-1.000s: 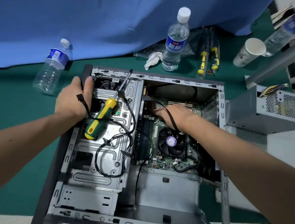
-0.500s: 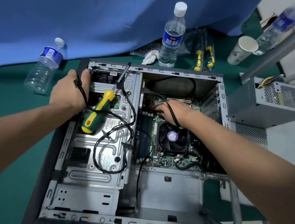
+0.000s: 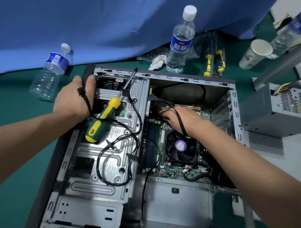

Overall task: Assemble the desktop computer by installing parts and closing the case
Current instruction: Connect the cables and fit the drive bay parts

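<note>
Case (image 3: 235, 109) lies open on its side on the green table (image 3: 11, 106), near the far edge by the blue cloth (image 3: 81, 18). Left hand (image 3: 73, 98) grips the case's far-left corner, thumb hooked over the frame, a black cable (image 3: 87, 105) draped across its back. Right hand (image 3: 183, 117) is down inside on the motherboard (image 3: 179, 172), just beyond the CPU fan (image 3: 180, 146); its fingertips are hidden, so cannot tell if they pinch anything. Another black cable crosses that hand's back. Screwdriver (image 3: 103, 118), yellow-green handle, rests loose on the drive cage (image 3: 95, 163), tip toward the far edge. Power supply (image 3: 279, 107) sits outside the case at the table's right edge. Two water bottles, one upright (image 3: 181, 40), one lying flat (image 3: 50, 71), and a paper cup (image 3: 255, 53) sit along the far edge.
</note>
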`<state>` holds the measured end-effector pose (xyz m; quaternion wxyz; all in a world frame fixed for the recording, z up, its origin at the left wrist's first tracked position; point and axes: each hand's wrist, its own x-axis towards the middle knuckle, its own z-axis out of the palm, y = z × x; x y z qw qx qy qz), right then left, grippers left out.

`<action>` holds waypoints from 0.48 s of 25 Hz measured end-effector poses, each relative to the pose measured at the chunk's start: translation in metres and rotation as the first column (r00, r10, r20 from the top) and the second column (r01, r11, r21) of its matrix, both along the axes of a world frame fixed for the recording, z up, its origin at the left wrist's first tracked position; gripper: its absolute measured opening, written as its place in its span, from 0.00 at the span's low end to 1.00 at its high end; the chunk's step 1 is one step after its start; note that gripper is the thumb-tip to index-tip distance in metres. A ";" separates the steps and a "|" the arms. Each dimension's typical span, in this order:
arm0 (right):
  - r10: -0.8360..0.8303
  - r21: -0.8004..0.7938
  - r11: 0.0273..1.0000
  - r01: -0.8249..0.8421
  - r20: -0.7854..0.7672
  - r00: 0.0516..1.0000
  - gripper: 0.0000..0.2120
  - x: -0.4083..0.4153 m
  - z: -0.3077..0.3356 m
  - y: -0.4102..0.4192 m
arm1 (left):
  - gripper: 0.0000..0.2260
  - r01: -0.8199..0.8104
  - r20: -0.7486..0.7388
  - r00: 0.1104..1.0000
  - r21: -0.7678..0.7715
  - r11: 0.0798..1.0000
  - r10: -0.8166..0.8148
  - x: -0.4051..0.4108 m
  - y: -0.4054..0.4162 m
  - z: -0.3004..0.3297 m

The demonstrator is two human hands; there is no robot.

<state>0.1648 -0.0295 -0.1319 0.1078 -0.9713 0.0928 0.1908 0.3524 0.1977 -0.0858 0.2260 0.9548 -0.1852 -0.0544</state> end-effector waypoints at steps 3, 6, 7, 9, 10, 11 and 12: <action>-0.036 0.104 0.994 0.037 -0.004 0.999 0.12 0.010 0.011 -0.012 | 0.27 0.001 -0.001 1.000 -0.003 1.000 -0.001 0.002 0.000 -0.001; -0.144 0.145 0.980 0.136 0.041 0.989 0.10 0.017 0.018 -0.028 | 0.27 0.018 -0.003 1.000 -0.005 1.000 -0.018 0.004 -0.001 -0.002; -0.184 0.160 0.971 0.175 0.044 0.982 0.10 0.017 0.018 -0.026 | 0.27 0.022 -0.002 1.000 -0.006 1.000 -0.022 0.005 -0.001 -0.002; -0.219 0.198 0.959 0.201 0.073 0.973 0.08 0.018 0.017 -0.019 | 0.27 0.024 -0.001 1.000 -0.009 1.000 -0.024 0.007 -0.001 -0.003; -0.224 0.207 0.958 0.200 0.099 0.969 0.08 0.020 0.017 -0.016 | 0.28 0.024 -0.002 1.000 -0.008 1.000 -0.024 0.008 -0.001 -0.004; -0.228 0.201 0.959 0.202 0.119 0.966 0.09 0.020 0.019 -0.015 | 0.28 0.022 -0.004 1.000 -0.008 1.000 -0.022 0.008 -0.001 -0.004; -0.232 0.184 0.961 0.207 0.127 0.965 0.10 0.021 0.020 -0.015 | 0.28 0.018 -0.006 1.000 -0.012 1.000 -0.018 0.008 -0.001 -0.004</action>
